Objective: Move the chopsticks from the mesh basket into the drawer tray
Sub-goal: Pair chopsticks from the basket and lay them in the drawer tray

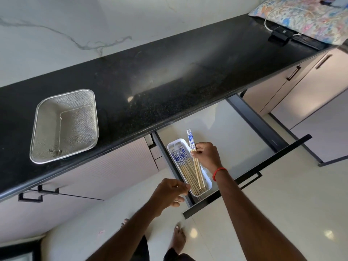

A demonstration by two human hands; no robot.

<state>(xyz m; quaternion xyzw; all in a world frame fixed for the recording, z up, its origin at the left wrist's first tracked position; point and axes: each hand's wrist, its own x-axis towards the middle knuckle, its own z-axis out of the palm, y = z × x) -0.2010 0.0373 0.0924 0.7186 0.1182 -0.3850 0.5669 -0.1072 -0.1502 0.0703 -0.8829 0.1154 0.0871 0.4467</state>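
The mesh basket (65, 126) stands on the black counter at the left with no chopsticks in it. A white drawer tray (207, 186) sits in the open drawer (235, 132), holding several wooden chopsticks (185, 166) with blue-and-white tops. My right hand (207, 155) grips a few more chopsticks (191, 141) just above the tray's right side, their patterned ends sticking out past the tray's far end. My left hand (169, 193) hovers by the tray's near left corner, fingers loosely curled, holding nothing that I can see.
The black counter (169, 81) overhangs the back of the drawer. The drawer's dark front panel (244, 178) juts toward me. A patterned cloth (305, 17) and a black clip with a white cord (278, 35) lie at the counter's far right. My bare feet (178, 240) stand below.
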